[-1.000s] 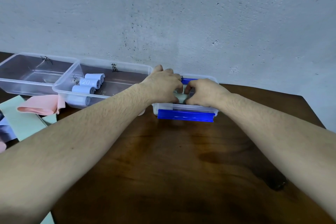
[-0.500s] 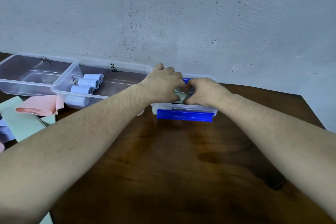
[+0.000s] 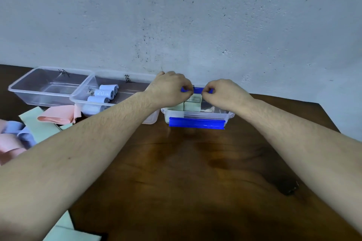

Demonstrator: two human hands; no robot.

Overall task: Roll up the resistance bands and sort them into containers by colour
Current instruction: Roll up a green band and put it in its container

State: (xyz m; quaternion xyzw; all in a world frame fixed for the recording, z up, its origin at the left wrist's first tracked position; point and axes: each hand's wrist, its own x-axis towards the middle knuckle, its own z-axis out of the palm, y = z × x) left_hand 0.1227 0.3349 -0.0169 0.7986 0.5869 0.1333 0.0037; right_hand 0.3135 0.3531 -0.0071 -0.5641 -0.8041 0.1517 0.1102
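Both the left hand (image 3: 170, 89) and right hand (image 3: 225, 93), fingers curled, hover over green rolled bands (image 3: 193, 103) inside the blue-clipped container (image 3: 197, 116) at the tabletop's (image 3: 186, 172) far edge; any grip is hidden.

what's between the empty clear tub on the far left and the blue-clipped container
In the head view, one clear plastic tub holding light blue rolled bands sits between the empty tub and the blue-clipped container.
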